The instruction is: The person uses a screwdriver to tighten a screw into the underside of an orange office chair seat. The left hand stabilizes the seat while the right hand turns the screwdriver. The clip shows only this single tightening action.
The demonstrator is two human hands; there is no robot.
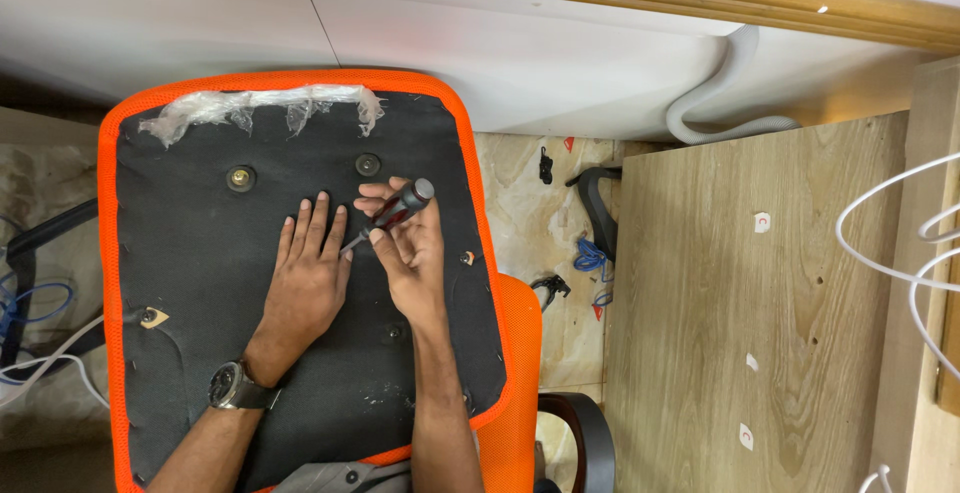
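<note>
I see my right hand (408, 258) wrapped around a screwdriver (392, 215), its red-and-black handle slanting up and away to the right of my fingers, the tip angling down-left to the black underside of the chair seat (200, 253). My left hand (308, 278) lies flat, fingers spread narrowly, holding nothing, fingertips just beside the tip. The right hand is nearer the two round bolt fittings (367, 165) beyond my fingertips.

Even, fairly bright indoor light, soft shadows, sharp focus, perhaps slight wide-angle bending toward the edges.
</note>
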